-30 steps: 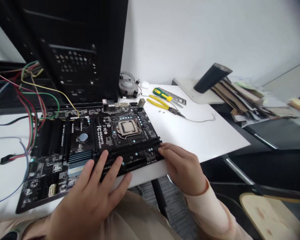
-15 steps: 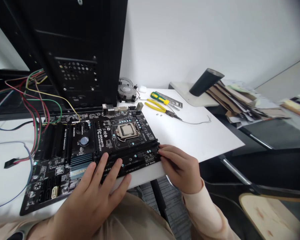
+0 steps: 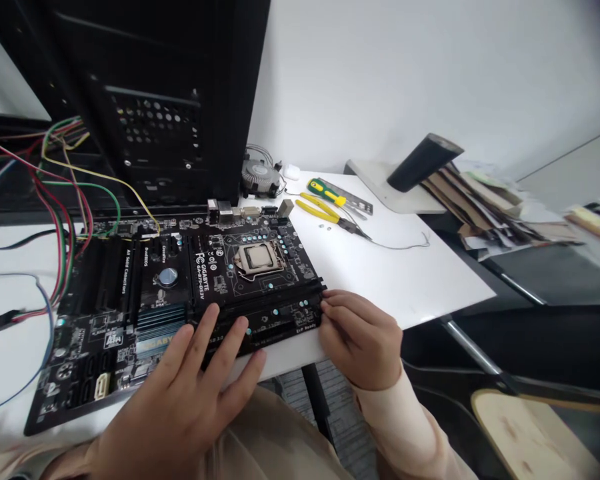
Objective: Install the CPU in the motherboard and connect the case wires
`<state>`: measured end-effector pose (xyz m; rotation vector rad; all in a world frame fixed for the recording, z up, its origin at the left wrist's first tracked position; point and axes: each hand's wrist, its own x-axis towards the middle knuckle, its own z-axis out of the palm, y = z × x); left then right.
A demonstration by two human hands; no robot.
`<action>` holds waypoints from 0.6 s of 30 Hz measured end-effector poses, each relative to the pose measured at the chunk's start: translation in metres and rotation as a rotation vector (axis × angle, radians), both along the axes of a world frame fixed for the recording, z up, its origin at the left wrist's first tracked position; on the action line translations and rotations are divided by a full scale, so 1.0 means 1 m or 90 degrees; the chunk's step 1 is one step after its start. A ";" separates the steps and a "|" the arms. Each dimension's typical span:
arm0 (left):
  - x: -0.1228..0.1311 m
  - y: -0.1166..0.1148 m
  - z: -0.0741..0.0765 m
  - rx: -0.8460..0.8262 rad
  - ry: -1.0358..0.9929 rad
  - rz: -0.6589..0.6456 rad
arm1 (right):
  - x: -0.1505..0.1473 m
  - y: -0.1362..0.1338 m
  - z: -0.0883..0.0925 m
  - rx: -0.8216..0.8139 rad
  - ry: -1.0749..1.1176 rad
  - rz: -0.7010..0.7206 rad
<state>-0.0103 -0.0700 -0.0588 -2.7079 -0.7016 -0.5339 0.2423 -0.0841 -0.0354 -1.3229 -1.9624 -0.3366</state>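
Observation:
A black Gigabyte motherboard (image 3: 245,293) lies flat on the white table, its silver processor (image 3: 260,258) sitting in the socket. Over the board's near edge my left hand (image 3: 190,393) rests palm down, fingers spread, the tips by the blue heatsink (image 3: 161,328) and the left part of the long black memory slots (image 3: 275,297). At the right end of those slots my right hand (image 3: 363,337) has its fingers closed in a pinch. The fingertips touch the slot end there; exactly what is between them is hidden.
A black computer case (image 3: 180,87) stands behind the board, with coloured wires (image 3: 55,193) trailing leftward. Behind on the right lie a cooler fan (image 3: 260,177), a green-yellow screwdriver (image 3: 326,191), yellow-handled pliers (image 3: 325,210) and small screws (image 3: 325,227). Stacked cardboard (image 3: 475,200) sits farther right.
The view has shifted slightly, so the board sits a little differently in it. My right hand stays at the slot end, its fingers curled a bit more. My left hand holds its place.

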 end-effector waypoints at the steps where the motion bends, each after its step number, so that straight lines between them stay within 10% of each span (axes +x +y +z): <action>1: 0.000 0.000 0.000 -0.002 0.006 0.000 | 0.000 0.000 0.000 -0.002 -0.004 -0.001; 18: 0.002 0.000 0.003 0.017 0.006 0.001 | 0.001 -0.004 -0.011 0.020 0.092 -0.064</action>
